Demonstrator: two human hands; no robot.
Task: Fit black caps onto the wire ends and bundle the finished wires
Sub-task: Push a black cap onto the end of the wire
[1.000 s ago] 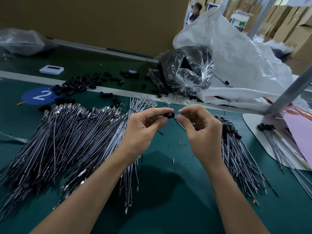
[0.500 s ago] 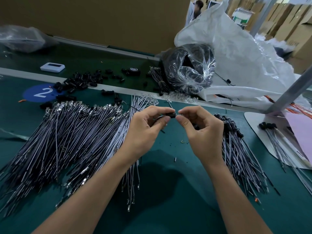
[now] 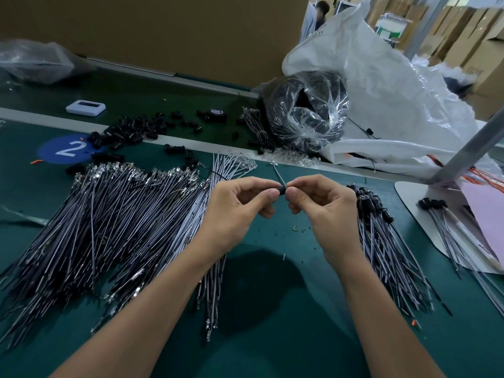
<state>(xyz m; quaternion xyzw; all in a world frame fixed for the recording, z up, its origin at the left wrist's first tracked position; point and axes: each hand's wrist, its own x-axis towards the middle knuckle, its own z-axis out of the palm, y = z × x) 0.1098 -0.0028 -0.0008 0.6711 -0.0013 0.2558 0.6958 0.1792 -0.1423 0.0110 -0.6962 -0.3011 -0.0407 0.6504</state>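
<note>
Black cap (image 3: 282, 190), pinched on its wire (image 3: 279, 179) by left hand (image 3: 237, 211) and right hand (image 3: 324, 211) fingers (image 3: 296, 191), between uncapped wires (image 3: 109, 214) and capped wires (image 3: 381, 241) on bench (image 3: 272, 309).

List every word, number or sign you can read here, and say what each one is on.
"2": white, on the blue sticker on the table.
White device: dark display, nothing readable.
White bag: faint print near its top, too blurred to read.
Boxes: marks too blurred to read.
</note>
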